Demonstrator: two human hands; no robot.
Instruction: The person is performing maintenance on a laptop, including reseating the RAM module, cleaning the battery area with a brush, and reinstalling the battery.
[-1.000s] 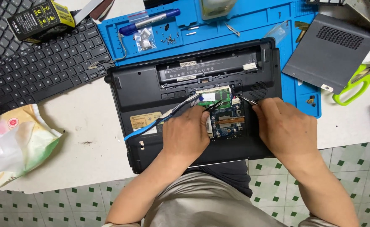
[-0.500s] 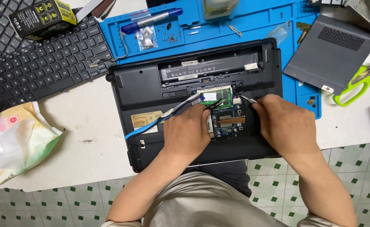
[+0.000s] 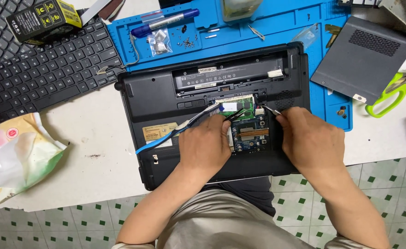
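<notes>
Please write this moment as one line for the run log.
left hand: holds thin black tool | right hand: holds thin metal tweezers | both over exposed green circuit board | black upturned laptop

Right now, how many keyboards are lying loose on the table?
2. One black keyboard lies left of the opened laptop, under a small black and yellow box. A second keyboard shows at the top left corner, mostly cut off. More may lie out of view.

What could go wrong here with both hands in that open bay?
The right hand holds metal tweezers right at the exposed board; a slip might scratch or short it. The left hand holds a brush beside it, crowding the bay. Loose screws on the blue mat could scatter.
</notes>
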